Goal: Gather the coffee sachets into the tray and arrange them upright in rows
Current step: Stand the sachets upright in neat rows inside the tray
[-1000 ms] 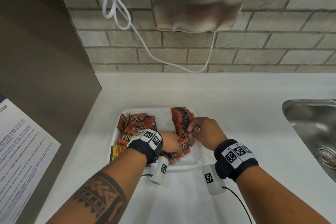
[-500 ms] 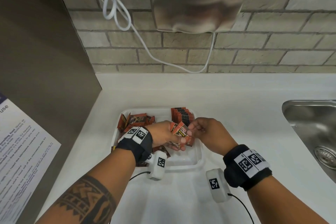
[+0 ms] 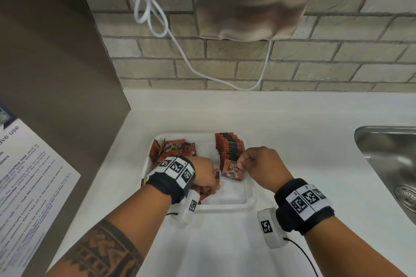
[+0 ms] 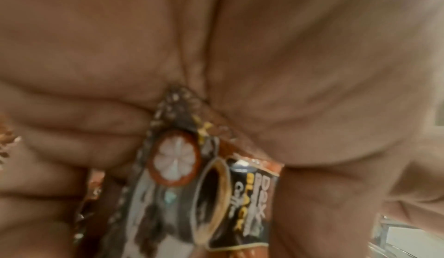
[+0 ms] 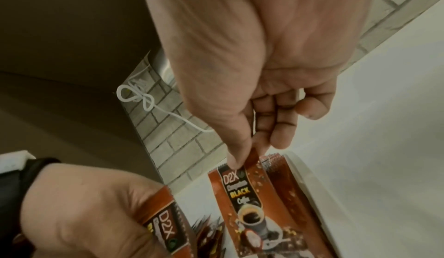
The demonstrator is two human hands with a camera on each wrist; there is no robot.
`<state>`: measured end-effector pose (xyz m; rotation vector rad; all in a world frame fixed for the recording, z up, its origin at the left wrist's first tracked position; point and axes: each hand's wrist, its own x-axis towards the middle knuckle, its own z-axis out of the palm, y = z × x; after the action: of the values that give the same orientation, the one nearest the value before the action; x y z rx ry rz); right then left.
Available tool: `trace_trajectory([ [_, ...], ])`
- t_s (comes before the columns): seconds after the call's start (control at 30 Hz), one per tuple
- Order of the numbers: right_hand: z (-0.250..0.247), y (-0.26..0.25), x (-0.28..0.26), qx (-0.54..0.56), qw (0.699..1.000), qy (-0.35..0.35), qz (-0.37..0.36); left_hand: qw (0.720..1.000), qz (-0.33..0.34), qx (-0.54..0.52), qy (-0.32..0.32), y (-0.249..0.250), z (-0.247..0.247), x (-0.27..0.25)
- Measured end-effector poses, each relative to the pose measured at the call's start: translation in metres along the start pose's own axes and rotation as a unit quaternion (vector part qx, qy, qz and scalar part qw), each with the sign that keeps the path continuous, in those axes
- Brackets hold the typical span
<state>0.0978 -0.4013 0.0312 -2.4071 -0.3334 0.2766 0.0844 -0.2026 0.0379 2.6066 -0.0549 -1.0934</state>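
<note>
At the near edge of the white tabletop (image 3: 225,243), two forearms with black wristbands and white tag blocks, cables trailing. Just past them, the white plastic tray (image 3: 225,206), both hands inside it.

Left hand (image 3: 202,173) low at the tray's near-left, grip curled tight round a small bunch of D2X black coffee sachets (image 4: 216,195), thumb clamping them against the fingers. More loose sachets (image 3: 175,148) flopped in a messy heap behind that wrist, at the tray's far-left. Can't count them, too jumbled.

Right hand (image 3: 261,164) a bit further in, on the tray's right side. Grip narrow: thumb and forefinger pinching the top seam of a single sachet (image 5: 247,203), other fingers tucked in. That sachet upright, front label facing the camera, sitting at the near end of the standing row (image 3: 229,146) running along the tray's right wall toward the back. Touching the next one or just shy of it? Hard to say.

Off to the right, a steel sink (image 3: 391,164) set into the tabletop. On the left wall, a printed notice (image 3: 29,177). Furthest back, brick wall with an AIKE hand dryer (image 3: 254,0) and its white cord (image 3: 157,20) looped beside it.
</note>
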Motion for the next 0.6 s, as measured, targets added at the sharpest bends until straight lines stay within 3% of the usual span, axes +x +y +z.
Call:
trace_trajectory([
  [0.23,0.002,-0.005,-0.001,-0.038,0.999,-0.022,0.011,0.998,0.041,-0.043,-0.030,0.021,0.013,0.009],
  [0.6,0.004,0.001,0.003,-0.066,0.998,-0.013,-0.008,0.997,0.043,-0.039,-0.049,0.028,0.015,0.019],
])
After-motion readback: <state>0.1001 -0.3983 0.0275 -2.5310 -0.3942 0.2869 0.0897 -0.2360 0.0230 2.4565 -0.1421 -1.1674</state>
